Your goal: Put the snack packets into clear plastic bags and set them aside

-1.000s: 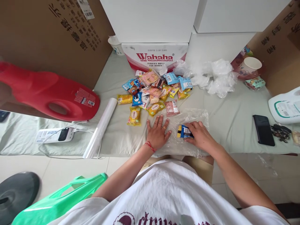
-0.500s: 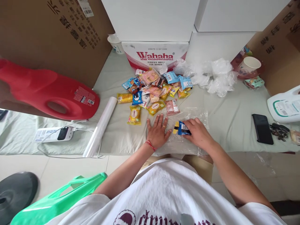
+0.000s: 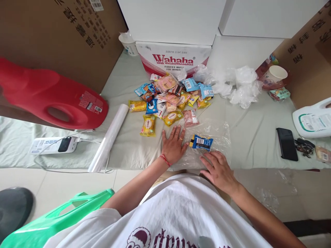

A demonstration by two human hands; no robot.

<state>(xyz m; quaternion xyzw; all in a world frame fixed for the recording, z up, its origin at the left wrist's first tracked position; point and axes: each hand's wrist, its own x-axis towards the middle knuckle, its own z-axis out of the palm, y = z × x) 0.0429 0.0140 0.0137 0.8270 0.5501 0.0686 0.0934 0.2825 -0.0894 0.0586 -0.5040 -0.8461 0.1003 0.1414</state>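
Observation:
My left hand (image 3: 172, 146) lies flat with its fingers spread, on the left edge of a clear plastic sheet (image 3: 219, 132). A blue and yellow snack packet (image 3: 202, 142) rests on the sheet, just right of that hand's thumb. Below the packet, at the sheet's near edge, my right hand (image 3: 216, 169) is open and holds nothing; a small gap parts its fingers from the packet. Beyond both hands is a pile of wrapped snacks (image 3: 170, 100), with a pink packet (image 3: 190, 117) at its near right side and a yellow packet (image 3: 148, 125) at its near left.
A plastic roll (image 3: 110, 137), power strip (image 3: 54, 145) and red jug (image 3: 57, 98) are on the left. Behind the snacks stands a Wahaha box (image 3: 173, 57), with crumpled clear bags (image 3: 243, 86) beside it. At right are a phone (image 3: 287, 144), keys (image 3: 305, 147) and a white jug (image 3: 314, 119).
My right hand has let go of the blue and yellow packet and drawn back toward my body. The packet now lies on the sheet. My left hand has stayed in place.

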